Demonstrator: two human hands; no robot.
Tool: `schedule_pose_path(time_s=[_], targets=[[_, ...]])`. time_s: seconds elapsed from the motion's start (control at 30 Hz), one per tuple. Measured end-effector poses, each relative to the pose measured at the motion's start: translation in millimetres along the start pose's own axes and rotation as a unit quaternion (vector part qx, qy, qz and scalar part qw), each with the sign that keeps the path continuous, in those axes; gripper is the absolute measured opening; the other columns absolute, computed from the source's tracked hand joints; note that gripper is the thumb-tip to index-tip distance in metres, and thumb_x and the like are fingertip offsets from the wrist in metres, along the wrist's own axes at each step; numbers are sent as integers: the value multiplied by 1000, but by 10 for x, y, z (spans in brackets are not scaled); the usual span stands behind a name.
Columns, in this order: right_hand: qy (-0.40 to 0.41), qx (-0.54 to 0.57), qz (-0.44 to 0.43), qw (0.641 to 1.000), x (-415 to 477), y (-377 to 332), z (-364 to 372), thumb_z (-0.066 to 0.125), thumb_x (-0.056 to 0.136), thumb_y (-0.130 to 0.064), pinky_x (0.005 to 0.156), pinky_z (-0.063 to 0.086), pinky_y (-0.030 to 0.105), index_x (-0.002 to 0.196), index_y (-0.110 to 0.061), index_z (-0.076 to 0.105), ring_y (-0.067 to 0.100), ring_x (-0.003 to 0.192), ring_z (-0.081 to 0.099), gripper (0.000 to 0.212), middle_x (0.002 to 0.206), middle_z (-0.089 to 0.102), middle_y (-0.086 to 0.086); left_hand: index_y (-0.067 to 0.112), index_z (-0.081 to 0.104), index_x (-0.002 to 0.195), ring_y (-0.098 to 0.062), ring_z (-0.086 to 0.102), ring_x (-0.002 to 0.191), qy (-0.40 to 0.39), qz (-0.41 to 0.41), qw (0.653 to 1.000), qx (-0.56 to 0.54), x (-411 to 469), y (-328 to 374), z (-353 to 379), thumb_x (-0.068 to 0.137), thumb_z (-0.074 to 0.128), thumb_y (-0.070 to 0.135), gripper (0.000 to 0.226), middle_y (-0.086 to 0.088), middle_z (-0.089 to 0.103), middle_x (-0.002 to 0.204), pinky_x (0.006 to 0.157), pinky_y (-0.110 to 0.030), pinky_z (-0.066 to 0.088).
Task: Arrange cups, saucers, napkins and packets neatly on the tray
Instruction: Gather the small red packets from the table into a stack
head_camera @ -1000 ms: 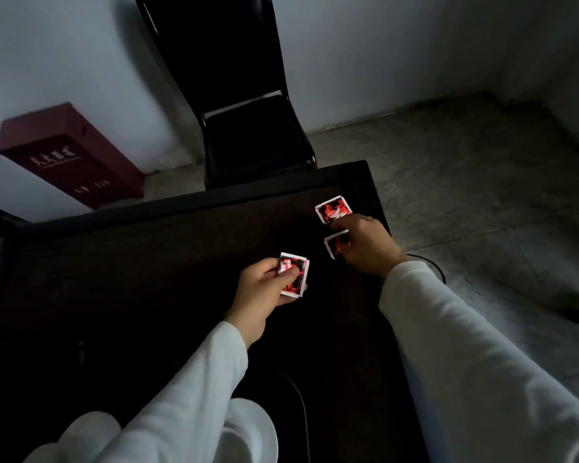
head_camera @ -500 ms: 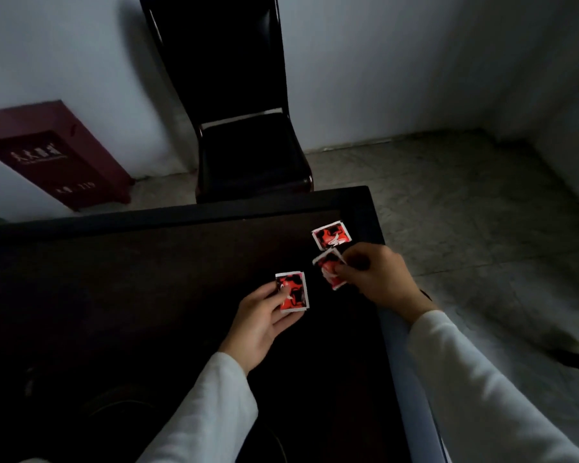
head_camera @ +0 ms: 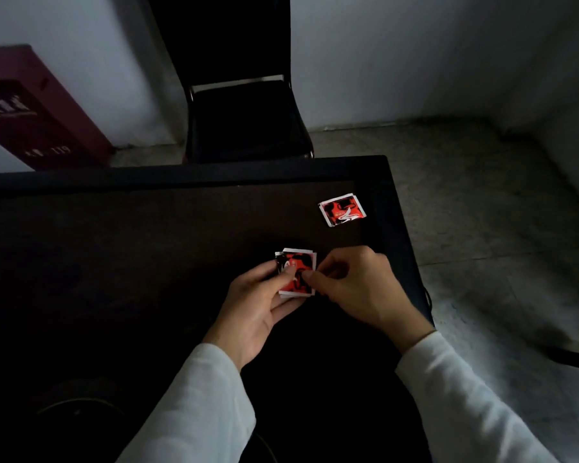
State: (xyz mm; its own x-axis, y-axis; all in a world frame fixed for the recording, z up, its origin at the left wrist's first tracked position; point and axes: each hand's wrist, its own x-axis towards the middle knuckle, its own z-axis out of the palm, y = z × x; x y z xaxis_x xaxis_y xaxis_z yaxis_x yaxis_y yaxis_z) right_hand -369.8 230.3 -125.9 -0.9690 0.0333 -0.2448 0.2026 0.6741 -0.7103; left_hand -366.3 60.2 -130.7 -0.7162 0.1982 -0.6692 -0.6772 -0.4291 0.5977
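A small stack of red, black and white packets (head_camera: 296, 272) sits between my two hands above the dark table (head_camera: 147, 235). My left hand (head_camera: 254, 309) holds the stack from below and the left, thumb on top. My right hand (head_camera: 355, 289) pinches the stack's right edge with fingertips. One more packet (head_camera: 342, 209) of the same kind lies flat on the table near its far right corner, apart from both hands. The near left of the table is too dark to make out cups, saucers or a tray.
A black chair (head_camera: 244, 121) stands behind the table's far edge. A dark red box (head_camera: 30, 115) leans at the wall on the left. The table's right edge (head_camera: 401, 248) runs close beside my right hand, with grey floor beyond. A faint round rim (head_camera: 77, 404) shows at near left.
My right hand lifted the second packet off the table and brought it left onto the packet in my left hand. The third packet stays on the table.
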Motion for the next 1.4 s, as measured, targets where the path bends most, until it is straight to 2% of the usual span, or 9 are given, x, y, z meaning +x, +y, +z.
schedule_pose_path(time_s=[0.17,0.4,0.63,0.73,0.83,0.97,1.03,1.27,1.4], targets=[[199,-79,54,975,344,8,-207,67,90,-47,73,45,31,100,-11,69,30,92,71,38,93,76,6,8,74,115,-29,76,100,-19,-5,1000,1,1,5,-38,94,66,13,23,-18,77,112,76,-33,64],[189,-98,153,965,711,-156,-52,70,89,-47,84,46,38,119,-1,51,43,114,62,58,124,62,22,7,74,117,-29,75,104,-9,10,1000,7,32,-28,-65,96,65,13,23,-17,77,113,80,-33,63],[240,189,220,926,506,-378,9,70,90,-31,89,44,33,109,-11,65,31,107,64,28,111,68,12,9,72,121,-31,74,107,7,-10,1000,22,-98,77,-20,95,67,15,27,-16,76,116,84,-38,62],[228,361,240,872,350,-474,-68,75,87,-27,82,57,40,96,-11,71,24,84,69,19,94,76,15,8,69,123,-34,75,100,28,-25,999,4,-271,144,-10,88,74,15,36,-21,74,116,81,-46,63],[227,431,201,850,173,-610,-264,74,89,-20,68,51,37,87,-13,71,23,72,64,7,82,72,14,6,73,118,-34,75,101,3,-7,1000,-28,-538,257,-101,87,75,19,34,-23,75,114,78,-41,63],[169,625,181,741,-225,-1042,-508,61,93,0,73,62,37,88,-9,68,28,89,71,12,91,71,15,5,72,119,-34,73,109,-18,37,998,-38,-983,428,-236,93,69,19,29,-22,74,117,80,-40,62],[147,660,163,718,-473,-1283,-531,54,93,9,79,63,41,90,-4,65,32,92,69,17,94,67,19,5,73,119,-35,73,108,-15,54,998,-36,-1240,510,-273,92,69,18,30,-23,74,116,79,-40,62],[97,607,53,787,-1575,-1997,-473,61,93,8,87,58,30,116,1,65,17,88,72,25,98,71,11,9,76,113,-34,73,107,-42,116,992,-18,-2377,701,-378,95,64,9,21,-21,75,116,82,-40,61],[109,593,26,797,-2289,-2266,-470,71,88,1,66,51,22,108,-9,67,9,72,71,23,79,75,0,10,76,114,-32,73,107,-48,137,989,-20,-3050,625,-469,95,64,9,23,-19,75,117,81,-38,62]])
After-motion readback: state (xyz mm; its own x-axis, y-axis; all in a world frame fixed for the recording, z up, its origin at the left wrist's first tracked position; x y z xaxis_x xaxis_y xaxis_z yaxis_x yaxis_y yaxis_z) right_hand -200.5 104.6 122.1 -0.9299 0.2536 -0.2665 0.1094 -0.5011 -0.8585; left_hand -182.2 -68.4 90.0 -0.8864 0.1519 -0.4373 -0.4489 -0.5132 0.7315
